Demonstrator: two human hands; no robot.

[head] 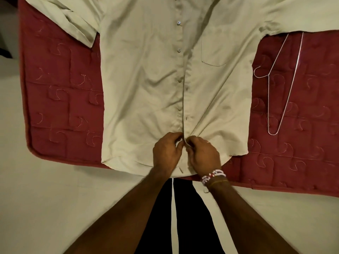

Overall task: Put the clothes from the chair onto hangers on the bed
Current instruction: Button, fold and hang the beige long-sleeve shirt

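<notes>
Khaki cloth is gathered between both hands. I see the left hand (166,151) and the right hand (202,154) set close together, knuckles almost meeting. Each one's curled fingers pinch an edge of the front opening of the shirt (143,79), just above its hem. Beaded bracelets (213,176) ring the right wrist.

From there the shirt runs away from me, lying flat and front-up on the bed (60,99), with its hem at the near edge and its sleeves spread to either side at the top of my view. A row of buttons (178,22) climbs the middle, and I cannot tell which are fastened. A chest pocket (216,50) sits to the right of that row.

A thin wire hanger (268,99) lies on the red quilted mattress to the right of the shirt. Its hook sits just beside the shirt's side and its far ends are tucked under the sleeve.

Nearest me are black trousers with a white stripe (189,217), standing over a pale floor (36,208).
</notes>
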